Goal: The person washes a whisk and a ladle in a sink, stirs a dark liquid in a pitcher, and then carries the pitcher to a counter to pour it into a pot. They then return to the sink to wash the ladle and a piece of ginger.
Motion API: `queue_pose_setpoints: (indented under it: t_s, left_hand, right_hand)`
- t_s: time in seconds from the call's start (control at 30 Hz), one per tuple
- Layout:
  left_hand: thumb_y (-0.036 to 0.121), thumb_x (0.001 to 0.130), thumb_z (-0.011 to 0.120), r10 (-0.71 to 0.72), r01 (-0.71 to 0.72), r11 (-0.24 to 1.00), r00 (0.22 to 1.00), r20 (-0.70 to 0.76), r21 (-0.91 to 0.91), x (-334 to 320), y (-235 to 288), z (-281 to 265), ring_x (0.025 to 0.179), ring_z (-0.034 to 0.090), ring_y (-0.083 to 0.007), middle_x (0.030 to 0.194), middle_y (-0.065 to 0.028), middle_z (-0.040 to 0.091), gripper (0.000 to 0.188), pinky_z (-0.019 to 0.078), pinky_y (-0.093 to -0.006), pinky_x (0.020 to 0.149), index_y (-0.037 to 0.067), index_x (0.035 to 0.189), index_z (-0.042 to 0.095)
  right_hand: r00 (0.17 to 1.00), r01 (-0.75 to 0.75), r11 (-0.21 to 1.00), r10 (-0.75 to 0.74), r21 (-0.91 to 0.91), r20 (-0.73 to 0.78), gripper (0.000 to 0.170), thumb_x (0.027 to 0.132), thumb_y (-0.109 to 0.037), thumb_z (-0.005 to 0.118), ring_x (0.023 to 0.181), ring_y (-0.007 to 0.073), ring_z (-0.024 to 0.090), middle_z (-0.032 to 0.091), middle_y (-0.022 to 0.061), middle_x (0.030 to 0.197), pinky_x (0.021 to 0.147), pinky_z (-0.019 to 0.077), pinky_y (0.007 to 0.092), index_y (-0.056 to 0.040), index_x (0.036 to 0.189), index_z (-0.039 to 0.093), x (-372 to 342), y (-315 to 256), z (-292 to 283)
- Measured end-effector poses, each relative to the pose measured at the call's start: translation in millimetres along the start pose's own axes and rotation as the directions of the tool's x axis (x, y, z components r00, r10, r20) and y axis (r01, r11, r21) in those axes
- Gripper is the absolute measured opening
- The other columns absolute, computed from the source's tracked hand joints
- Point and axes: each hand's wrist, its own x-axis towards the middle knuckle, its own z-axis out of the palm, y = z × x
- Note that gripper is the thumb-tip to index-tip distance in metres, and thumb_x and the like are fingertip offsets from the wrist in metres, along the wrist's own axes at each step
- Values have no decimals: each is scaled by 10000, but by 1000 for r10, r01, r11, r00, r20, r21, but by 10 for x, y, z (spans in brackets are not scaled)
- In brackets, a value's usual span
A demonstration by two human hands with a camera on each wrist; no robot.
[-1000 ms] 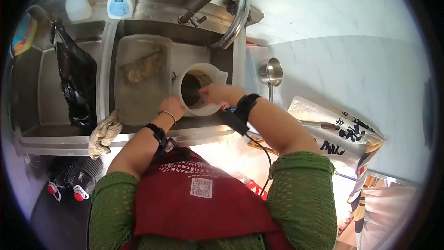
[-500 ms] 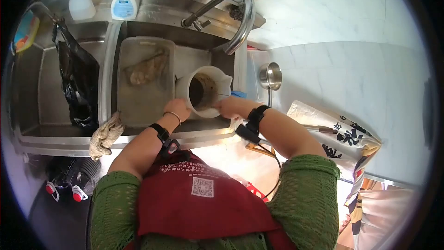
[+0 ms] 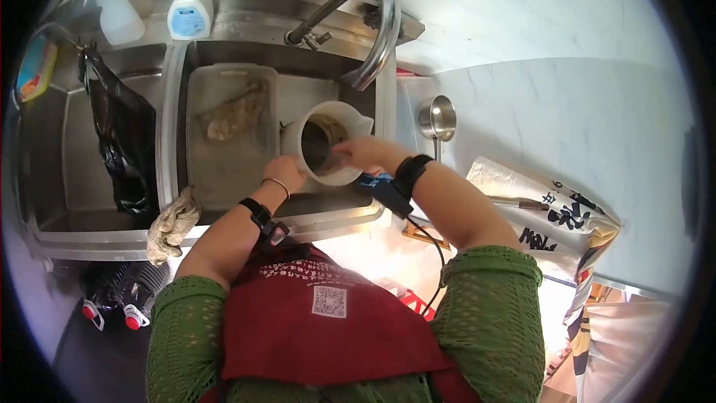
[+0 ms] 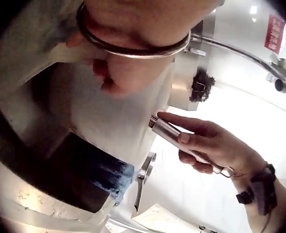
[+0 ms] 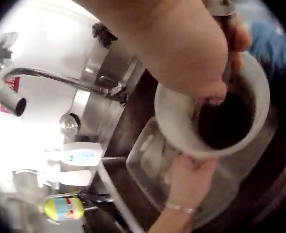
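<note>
The white translucent plastic pitcher (image 3: 292,142) is at the grey steel sink, on my side of the curved silver faucet (image 3: 389,26); I cannot tell whether its base rests on the basin floor. My left hand (image 3: 287,173) grips it at the side turned toward me, farther from the faucet. My right hand (image 4: 212,143) is wrapped around a slim silver metal tool (image 4: 168,132), over the pitcher's mouth. I judge the pitcher light and stiff for its size, with some weight from the dark contents, and its wall probably slippery if wet; the rim looks the surest place to hold. The tool seems rigid and smooth, best held mid-handle.

The pitcher's spout points rightward from beneath the faucet's outlet, and its long axis runs from base up to open mouth, though its lean is hard to tell. The tool's wiry end faces the pitcher, its loop toward my wrist.
</note>
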Motion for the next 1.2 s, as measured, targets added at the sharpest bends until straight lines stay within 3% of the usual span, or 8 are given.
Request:
queue_pose_setpoints:
  t_s: [0.13,0.3,0.73,0.8,0.83,0.93,1.1,1.2]
  left_hand:
    - [276,735,638,-1,1,1000,999,-43,-12,84,-23,-9,944,582,-373,984,-216,614,342,473,-437,820,9,948,635]
    - [272,731,639,24,-25,1000,1000,-19,-5,150,87,-86,939,584,-366,979,-220,615,354,473,-436,814,14,971,633]
    - [313,721,607,88,-89,994,996,4,68,232,169,95,892,587,-381,926,-222,624,350,471,-453,788,7,890,630]
    - [321,727,601,75,-74,995,997,-5,61,221,135,138,895,586,-385,928,-223,623,358,468,-456,788,6,896,629]
    - [334,733,594,77,-77,997,997,-5,29,195,129,162,895,584,-390,929,-226,622,372,465,-459,789,3,900,627]
    - [356,755,574,55,-54,998,998,11,-29,51,198,292,894,582,-396,931,-229,621,393,460,-464,789,1,915,625]
    - [379,801,528,152,-146,988,976,155,-46,233,-203,823,904,578,-405,954,-228,621,415,453,-470,800,9,961,625]
    - [389,824,536,237,-236,972,969,69,-24,195,-228,824,860,605,-374,942,-214,633,416,469,-425,788,12,974,630]
  right_hand:
    - [999,28,937,-33,-348,-7,482,855,-162,431,663,226,625,624,138,993,559,525,347,-232,1331,434,229,368,-13]
    - [999,21,999,-22,24,38,450,881,-242,468,627,241,619,628,147,993,556,524,357,-203,1328,437,3,26,1]
    - [994,72,997,-70,15,-79,441,883,-242,462,528,222,588,634,120,815,521,529,337,-242,1323,435,186,454,-174]
    - [991,66,904,-108,-422,-77,411,820,-129,426,739,260,653,621,111,1043,584,537,343,-167,1220,512,303,629,-126]
    - [949,207,873,-289,-441,-128,407,818,-83,405,797,279,649,613,130,1065,624,535,378,-131,1206,517,356,705,66]
    - [989,116,986,-104,-119,108,434,883,-221,437,713,275,643,630,154,984,627,538,350,-214,1316,434,-64,303,100]
    - [973,17,998,-32,-68,-229,337,827,-122,463,942,307,614,629,161,1030,767,496,417,-115,1141,587,78,407,-7]
    - [993,33,937,-70,-347,-94,345,817,-108,454,945,308,613,624,173,1040,768,497,414,-78,1134,586,279,621,365]
